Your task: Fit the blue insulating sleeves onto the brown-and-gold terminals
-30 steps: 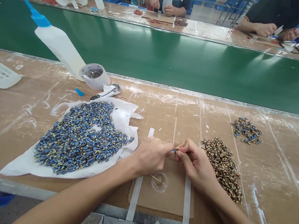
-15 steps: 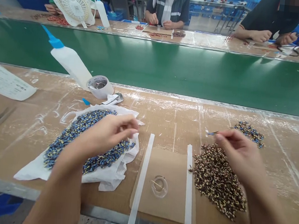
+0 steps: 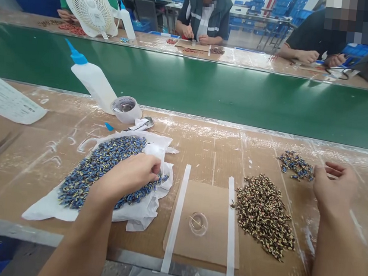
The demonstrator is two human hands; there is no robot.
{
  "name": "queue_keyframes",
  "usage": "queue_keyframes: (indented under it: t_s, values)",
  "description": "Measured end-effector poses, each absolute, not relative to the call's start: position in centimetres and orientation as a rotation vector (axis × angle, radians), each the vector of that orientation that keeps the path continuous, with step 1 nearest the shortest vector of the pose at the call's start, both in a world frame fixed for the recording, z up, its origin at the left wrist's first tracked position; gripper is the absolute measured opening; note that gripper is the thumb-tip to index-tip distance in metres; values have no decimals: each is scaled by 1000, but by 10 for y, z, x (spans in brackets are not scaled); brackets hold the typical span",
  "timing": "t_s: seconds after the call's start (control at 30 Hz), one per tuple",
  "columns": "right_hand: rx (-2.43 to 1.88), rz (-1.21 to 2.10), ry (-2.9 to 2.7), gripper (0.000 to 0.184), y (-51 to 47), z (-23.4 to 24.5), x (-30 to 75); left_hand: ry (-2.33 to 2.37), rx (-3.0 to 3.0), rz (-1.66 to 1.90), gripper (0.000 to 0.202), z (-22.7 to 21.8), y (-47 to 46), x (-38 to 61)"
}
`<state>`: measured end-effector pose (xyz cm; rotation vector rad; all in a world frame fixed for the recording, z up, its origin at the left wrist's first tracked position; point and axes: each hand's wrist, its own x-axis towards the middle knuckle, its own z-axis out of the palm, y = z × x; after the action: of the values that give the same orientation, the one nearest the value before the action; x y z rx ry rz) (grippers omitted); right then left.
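Observation:
My left hand (image 3: 140, 171) reaches over the right side of a heap of small blue, yellow and dark pieces (image 3: 103, 167), its thumb and fingertips pinched together at the pieces. Whatever lies between those fingertips is hidden. The heap rests on a crumpled white sheet (image 3: 143, 221). On the far right, my right hand (image 3: 335, 185) is beside a small cluster of blue-and-dark pieces (image 3: 296, 166), its fingers loosely apart with no piece visible in them. A larger heap of brown-and-cream pieces (image 3: 264, 213) lies nearer me. Between the heaps, a small clear dish (image 3: 198, 224) holds a thin stick.
White tape strips (image 3: 176, 217) edge the cardboard under the dish. A white squeeze bottle (image 3: 94, 84) leans by a tape roll (image 3: 126, 109). A paper sheet (image 3: 8, 97) juts in at left. Beyond the green belt (image 3: 189, 84), people work at another table, near a fan (image 3: 89, 7).
My right hand has moved right, from above the brown heap to beside the small cluster; the small blue piece it pinched no longer shows there. My left hand has lowered and closed its fingers at the blue heap.

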<state>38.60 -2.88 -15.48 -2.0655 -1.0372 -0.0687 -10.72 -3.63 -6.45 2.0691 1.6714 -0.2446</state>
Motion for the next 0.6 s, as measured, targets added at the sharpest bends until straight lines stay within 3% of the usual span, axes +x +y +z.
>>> queue_keyframes:
  t_s: [0.4,0.6]
  values:
    - [-1846,194,-1041,30,-33,-122,324,1784,1892,-6,19,-54,-33,-132]
    - [-1768,323,-1099,30,-37,-117,309,1666,1664,205,22,-48,-31,-138]
